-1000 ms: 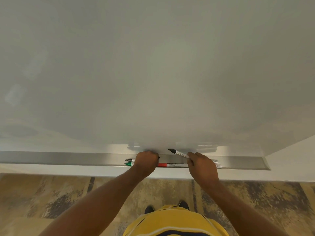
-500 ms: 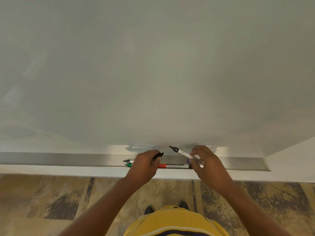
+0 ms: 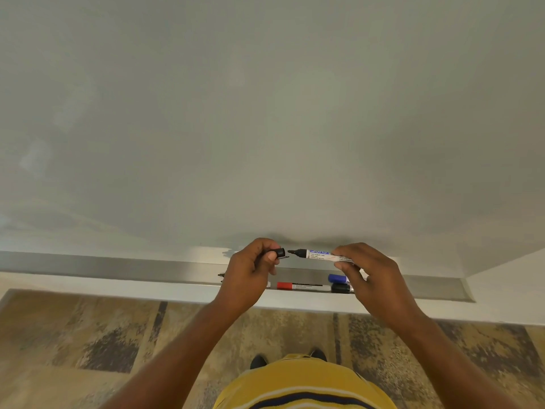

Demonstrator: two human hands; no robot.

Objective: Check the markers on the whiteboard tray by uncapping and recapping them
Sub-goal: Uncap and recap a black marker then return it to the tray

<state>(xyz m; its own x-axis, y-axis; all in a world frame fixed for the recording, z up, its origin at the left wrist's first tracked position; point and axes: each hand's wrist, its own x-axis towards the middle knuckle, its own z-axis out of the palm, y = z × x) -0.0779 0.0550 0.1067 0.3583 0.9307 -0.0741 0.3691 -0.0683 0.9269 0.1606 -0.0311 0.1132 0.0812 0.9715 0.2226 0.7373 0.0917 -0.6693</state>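
My right hand (image 3: 372,278) grips an uncapped black marker (image 3: 317,254) by its white barrel, the tip pointing left. My left hand (image 3: 250,276) pinches the black cap (image 3: 279,253), its opening facing the tip with a small gap between them. Both are held just above the metal whiteboard tray (image 3: 118,268). In the tray lie a red-capped marker (image 3: 303,286), a blue cap end (image 3: 337,278) and a black cap end (image 3: 340,288). Another marker tip (image 3: 221,275) peeks out left of my left hand.
The blank whiteboard (image 3: 265,113) fills the upper view. A white ledge (image 3: 118,287) runs under the tray. Below is patterned carpet (image 3: 88,349), with my shoes and yellow striped shirt (image 3: 303,385) at the bottom.
Both hands have risen from the tray. The left hand picked up the black cap and brought it level with the marker tip; the right hand turned the marker horizontal.
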